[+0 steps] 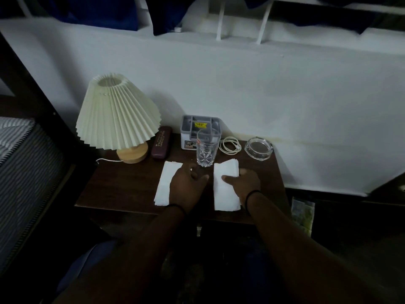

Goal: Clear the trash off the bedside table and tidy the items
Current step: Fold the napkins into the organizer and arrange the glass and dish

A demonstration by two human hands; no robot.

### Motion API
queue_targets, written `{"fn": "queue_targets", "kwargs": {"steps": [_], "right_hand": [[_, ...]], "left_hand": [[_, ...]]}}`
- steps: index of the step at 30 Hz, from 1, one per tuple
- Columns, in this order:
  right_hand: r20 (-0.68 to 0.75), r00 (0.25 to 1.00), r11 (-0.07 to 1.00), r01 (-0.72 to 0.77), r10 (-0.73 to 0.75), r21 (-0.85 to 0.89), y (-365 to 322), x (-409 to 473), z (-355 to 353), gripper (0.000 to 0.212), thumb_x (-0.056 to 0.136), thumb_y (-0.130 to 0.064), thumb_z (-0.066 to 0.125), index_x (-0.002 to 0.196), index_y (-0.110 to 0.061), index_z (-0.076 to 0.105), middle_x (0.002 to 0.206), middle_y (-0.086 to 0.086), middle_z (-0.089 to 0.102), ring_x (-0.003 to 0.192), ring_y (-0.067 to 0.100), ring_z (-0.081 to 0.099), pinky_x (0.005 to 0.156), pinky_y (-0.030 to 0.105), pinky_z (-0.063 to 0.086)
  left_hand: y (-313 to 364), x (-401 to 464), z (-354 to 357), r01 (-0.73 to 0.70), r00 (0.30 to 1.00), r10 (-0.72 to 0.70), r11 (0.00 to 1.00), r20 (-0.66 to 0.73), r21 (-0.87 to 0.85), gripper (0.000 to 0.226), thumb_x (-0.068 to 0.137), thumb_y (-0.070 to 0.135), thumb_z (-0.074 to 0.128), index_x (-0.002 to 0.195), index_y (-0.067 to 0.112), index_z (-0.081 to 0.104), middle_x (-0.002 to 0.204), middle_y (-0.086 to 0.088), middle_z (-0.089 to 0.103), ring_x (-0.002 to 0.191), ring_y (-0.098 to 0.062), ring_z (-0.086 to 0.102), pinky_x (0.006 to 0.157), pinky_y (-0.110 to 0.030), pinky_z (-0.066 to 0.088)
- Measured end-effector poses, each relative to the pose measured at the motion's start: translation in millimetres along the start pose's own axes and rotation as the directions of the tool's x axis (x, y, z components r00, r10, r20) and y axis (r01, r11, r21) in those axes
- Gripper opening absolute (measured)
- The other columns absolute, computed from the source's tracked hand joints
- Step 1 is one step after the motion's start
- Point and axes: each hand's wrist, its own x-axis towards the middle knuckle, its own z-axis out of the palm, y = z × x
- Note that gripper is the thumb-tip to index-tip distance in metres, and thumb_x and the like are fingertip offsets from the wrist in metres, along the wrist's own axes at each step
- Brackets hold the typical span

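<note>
Dark wood table (122, 185) stands against the white wall, with a bed (24, 154) close on its left and dim floor past its right edge. Its back strip is crowded: a pleated lamp (117, 113) at the left corner, a maroon case (161, 142) beside it, a grey organizer box (200, 131), a coiled white cable (230, 145) and a glass ashtray (258, 148) toward the right. A clear tumbler (207, 148) stands upright in front of the box, between the two hands. Bare wood shows only at the front left corner and along the right edge.

Two folded white napkins lie near the front edge. The left napkin (163, 186) runs front to back, tilted slightly, its near end almost at the table's lip. The right napkin (225, 187) also runs front to back, nearly straight.

The left hand (186, 185) rests over the left napkin's right side, fingers loosely curled; whether they hold anything cannot be told. The right hand (244, 183) lies on the right napkin's right edge, thumb across the paper and fingers bent over its far side.
</note>
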Motion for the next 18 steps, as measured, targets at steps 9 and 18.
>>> {"fn": "queue_targets", "kwargs": {"steps": [9, 18], "right_hand": [[0.140, 0.986, 0.842, 0.004, -0.094, 0.539, -41.4, -38.4, -0.7, 0.013, 0.084, -0.006, 0.074, 0.095, -0.007, 0.067, 0.105, 0.021, 0.071, 0.086, 0.029, 0.069, 0.082, 0.045, 0.059], [0.194, 0.873, 0.885, 0.464, -0.448, -0.046, -76.2, -19.9, -36.5, 0.029, 0.072, -0.025, 0.085, 0.096, -0.016, 0.073, 0.096, -0.002, 0.072, 0.086, 0.014, 0.068, 0.071, 0.028, 0.057]], "left_hand": [[14.8, -8.2, -15.6, 0.326, 0.927, -0.159, 0.788, 0.339, -0.523, 0.009, 0.081, 0.008, 0.077, 0.078, 0.004, 0.069, 0.094, -0.017, 0.075, 0.089, -0.030, 0.071, 0.080, -0.040, 0.059], [11.2, -0.6, -30.2, 0.079, 0.945, 0.050, 0.925, 0.324, -0.371, 0.021, 0.083, 0.010, 0.075, 0.068, 0.010, 0.061, 0.067, 0.004, 0.062, 0.065, -0.006, 0.056, 0.058, -0.014, 0.043]]}}
